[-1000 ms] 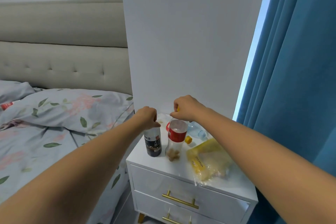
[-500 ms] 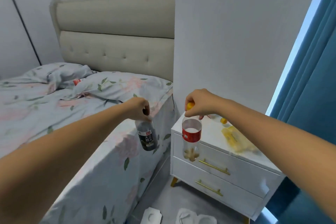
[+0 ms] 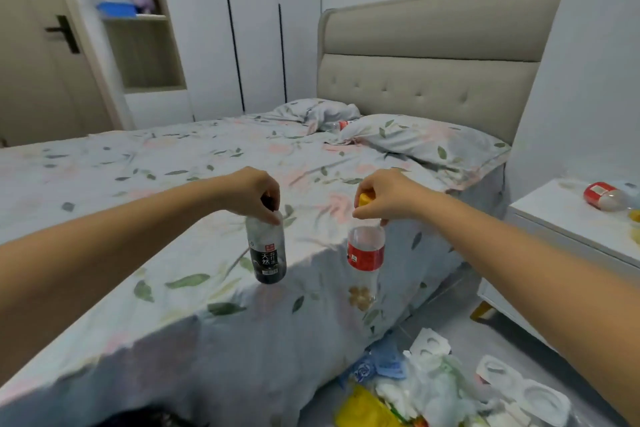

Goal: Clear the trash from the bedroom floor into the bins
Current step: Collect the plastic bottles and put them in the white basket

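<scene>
At frame centre our left hand (image 3: 254,196) pinches the black-label bottle (image 3: 266,253) by its cap; our right hand (image 3: 382,196) pinches the red-label bottle (image 3: 365,253) by its yellow cap. Both dangle over the bed (image 3: 173,184). Held so lightly, either could slip and roll away. Floor trash (image 3: 433,388) waits at lower right.

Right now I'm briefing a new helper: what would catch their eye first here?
Two bottles hang by their necks over the bed's edge: the left hand holds a black-labelled bottle, the right hand a red-labelled bottle. A trash pile lies on the floor at lower right.
</scene>
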`<state>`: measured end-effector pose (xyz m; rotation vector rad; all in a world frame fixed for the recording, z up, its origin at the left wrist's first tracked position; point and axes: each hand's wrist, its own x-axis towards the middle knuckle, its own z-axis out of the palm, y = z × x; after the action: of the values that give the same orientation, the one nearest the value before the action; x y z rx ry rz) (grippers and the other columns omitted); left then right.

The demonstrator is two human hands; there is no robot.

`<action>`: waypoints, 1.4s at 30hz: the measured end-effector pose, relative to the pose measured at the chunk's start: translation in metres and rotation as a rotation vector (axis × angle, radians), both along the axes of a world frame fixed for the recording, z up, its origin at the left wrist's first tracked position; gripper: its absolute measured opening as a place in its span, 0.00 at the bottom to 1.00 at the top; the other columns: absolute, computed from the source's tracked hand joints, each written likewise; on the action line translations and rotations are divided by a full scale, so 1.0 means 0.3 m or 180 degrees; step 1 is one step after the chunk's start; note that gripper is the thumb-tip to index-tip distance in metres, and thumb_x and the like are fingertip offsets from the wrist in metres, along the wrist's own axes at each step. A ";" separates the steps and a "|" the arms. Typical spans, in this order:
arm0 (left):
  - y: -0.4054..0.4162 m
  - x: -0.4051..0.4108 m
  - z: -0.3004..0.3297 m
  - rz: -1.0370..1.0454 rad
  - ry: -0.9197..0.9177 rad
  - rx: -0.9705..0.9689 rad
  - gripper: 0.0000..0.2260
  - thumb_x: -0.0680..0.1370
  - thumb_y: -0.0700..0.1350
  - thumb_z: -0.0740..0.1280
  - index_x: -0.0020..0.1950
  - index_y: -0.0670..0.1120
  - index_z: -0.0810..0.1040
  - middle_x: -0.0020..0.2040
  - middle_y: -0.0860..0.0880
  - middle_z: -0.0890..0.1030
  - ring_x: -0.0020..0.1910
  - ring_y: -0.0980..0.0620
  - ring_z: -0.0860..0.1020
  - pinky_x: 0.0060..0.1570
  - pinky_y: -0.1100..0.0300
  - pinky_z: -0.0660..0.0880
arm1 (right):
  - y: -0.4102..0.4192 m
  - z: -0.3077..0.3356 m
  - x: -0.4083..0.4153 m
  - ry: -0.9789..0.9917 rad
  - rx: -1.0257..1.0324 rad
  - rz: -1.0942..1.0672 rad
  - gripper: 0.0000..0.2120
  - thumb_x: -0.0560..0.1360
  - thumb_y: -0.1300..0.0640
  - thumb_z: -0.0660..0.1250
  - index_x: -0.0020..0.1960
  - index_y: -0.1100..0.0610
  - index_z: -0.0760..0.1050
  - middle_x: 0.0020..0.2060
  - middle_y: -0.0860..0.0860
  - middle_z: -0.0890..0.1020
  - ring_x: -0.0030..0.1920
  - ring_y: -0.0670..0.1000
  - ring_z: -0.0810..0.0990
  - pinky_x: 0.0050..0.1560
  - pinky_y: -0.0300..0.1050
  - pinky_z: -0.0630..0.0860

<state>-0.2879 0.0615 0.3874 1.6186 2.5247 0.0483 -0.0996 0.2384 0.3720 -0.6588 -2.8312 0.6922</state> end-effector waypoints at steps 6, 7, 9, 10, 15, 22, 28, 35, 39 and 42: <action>-0.718 -0.075 0.028 0.0966 -0.0200 0.0191 0.10 0.71 0.53 0.74 0.47 0.51 0.79 0.44 0.54 0.79 0.42 0.54 0.76 0.38 0.64 0.72 | -0.531 -0.020 -0.262 0.0211 -0.0073 0.0835 0.06 0.71 0.55 0.72 0.46 0.57 0.79 0.41 0.50 0.78 0.37 0.49 0.79 0.26 0.31 0.75; -0.836 -0.080 0.023 0.1142 -0.0224 0.0244 0.09 0.71 0.53 0.74 0.47 0.51 0.79 0.43 0.54 0.79 0.41 0.56 0.76 0.36 0.65 0.72 | -0.619 -0.023 -0.302 0.0224 -0.0071 0.0982 0.05 0.72 0.54 0.72 0.45 0.55 0.78 0.40 0.49 0.77 0.36 0.49 0.79 0.25 0.30 0.74; -1.066 -0.082 -0.005 0.1463 -0.0201 0.0299 0.09 0.71 0.52 0.74 0.46 0.51 0.79 0.42 0.55 0.78 0.40 0.58 0.75 0.35 0.66 0.70 | -0.798 -0.034 -0.377 0.0247 -0.0066 0.1301 0.05 0.72 0.53 0.72 0.42 0.50 0.76 0.40 0.47 0.77 0.35 0.48 0.80 0.24 0.28 0.72; -1.177 -0.080 -0.027 0.1606 -0.0168 0.0291 0.09 0.71 0.52 0.74 0.46 0.50 0.79 0.42 0.54 0.78 0.40 0.57 0.75 0.35 0.65 0.69 | -0.888 -0.044 -0.410 0.0256 -0.0083 0.1459 0.05 0.72 0.53 0.72 0.41 0.49 0.76 0.40 0.47 0.77 0.35 0.48 0.80 0.24 0.28 0.72; -1.626 -0.037 -0.193 0.2230 -0.0164 0.0153 0.10 0.69 0.48 0.75 0.47 0.47 0.81 0.42 0.52 0.78 0.44 0.52 0.75 0.42 0.61 0.71 | -1.308 -0.152 -0.519 0.0200 -0.0228 0.2059 0.05 0.72 0.54 0.72 0.45 0.54 0.79 0.41 0.48 0.78 0.33 0.45 0.81 0.26 0.31 0.75; -1.987 0.015 -0.468 0.2645 -0.0592 0.0259 0.08 0.68 0.48 0.76 0.44 0.47 0.82 0.39 0.53 0.81 0.40 0.53 0.78 0.39 0.63 0.72 | -1.726 -0.421 -0.587 -0.0105 -0.0265 0.2604 0.07 0.73 0.54 0.70 0.46 0.58 0.79 0.42 0.53 0.82 0.42 0.51 0.79 0.41 0.42 0.74; -2.102 0.031 -0.746 0.2867 -0.0845 0.0632 0.08 0.68 0.50 0.76 0.42 0.50 0.79 0.37 0.57 0.78 0.37 0.57 0.76 0.34 0.68 0.67 | -1.912 -0.636 -0.642 -0.0666 -0.0170 0.3029 0.08 0.76 0.53 0.66 0.49 0.58 0.77 0.42 0.53 0.80 0.43 0.53 0.77 0.41 0.42 0.73; -2.128 0.008 -0.973 0.3087 -0.0959 0.0187 0.11 0.69 0.48 0.76 0.46 0.46 0.80 0.42 0.51 0.79 0.42 0.54 0.74 0.43 0.63 0.70 | -1.979 -0.806 -0.688 -0.1278 0.0070 0.3420 0.10 0.77 0.53 0.65 0.54 0.58 0.76 0.38 0.46 0.73 0.42 0.51 0.73 0.38 0.41 0.67; -2.120 -0.013 -1.038 0.3279 -0.0983 0.0162 0.13 0.71 0.51 0.74 0.48 0.45 0.78 0.47 0.48 0.82 0.47 0.50 0.77 0.49 0.56 0.75 | -1.976 -0.912 -0.685 -0.1441 0.0189 0.3547 0.11 0.76 0.54 0.67 0.56 0.57 0.75 0.53 0.54 0.78 0.54 0.54 0.76 0.46 0.44 0.69; -2.090 -0.041 -1.041 0.3269 -0.0844 0.0105 0.14 0.73 0.55 0.71 0.52 0.48 0.76 0.49 0.49 0.80 0.49 0.49 0.78 0.50 0.54 0.75 | -1.965 -0.953 -0.686 -0.1334 0.0172 0.3486 0.14 0.76 0.54 0.66 0.60 0.57 0.73 0.58 0.56 0.76 0.59 0.58 0.75 0.54 0.49 0.72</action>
<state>-0.3001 -0.5653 0.0751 0.1498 2.8098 0.3728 -0.3056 -0.3511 0.0861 0.9739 -3.4319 0.6120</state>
